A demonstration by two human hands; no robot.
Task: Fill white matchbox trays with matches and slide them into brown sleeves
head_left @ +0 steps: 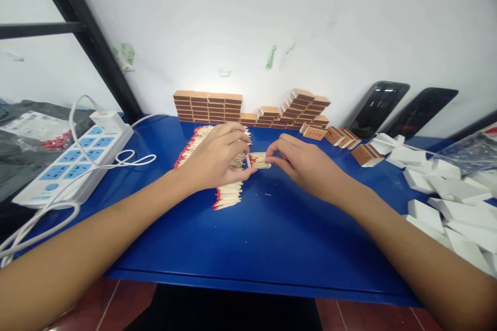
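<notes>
A small white matchbox tray (259,166) with red-headed matches (258,159) in it is at the middle of the blue table. My left hand (221,155) grips its left end between thumb and fingers, over a broad row of loose matches (229,195). Closed in a pinch, my right hand (301,162) has its thumb and index finger on the right ends of the matches at the tray. How many matches it pinches is hidden by the fingertips.
Brown matchboxes (209,106) stand stacked along the wall, with more (367,155) to the right. White empty trays (458,188) are heaped at the far right, near two phones (378,108). A power strip (79,160) with white cables lies at the left.
</notes>
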